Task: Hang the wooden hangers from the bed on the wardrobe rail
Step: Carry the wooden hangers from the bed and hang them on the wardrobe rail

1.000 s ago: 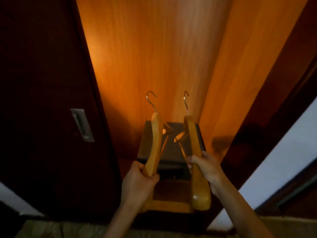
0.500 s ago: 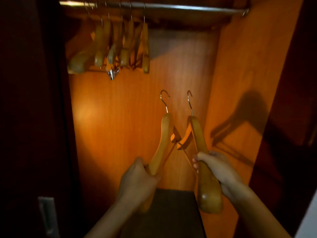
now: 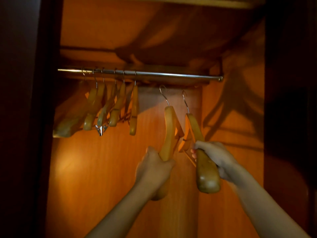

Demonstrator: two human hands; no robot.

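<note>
Both raised since half a second ago: left hand (image 3: 154, 167) clamps left hanger (image 3: 169, 134), right hand (image 3: 217, 158) clamps right hanger (image 3: 205, 172), hooks now just under the rail (image 3: 171, 75), not on it. Hooking likely next. Hung hangers (image 3: 118, 107) bunch at rail's left end. Orange wood back panel (image 3: 103, 169), dark surrounds.

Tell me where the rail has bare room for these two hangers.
The rail is bare from the rightmost hung hanger to its right end bracket, above the held left hanger and right hanger. Its left stretch is crowded with hung hangers.
</note>
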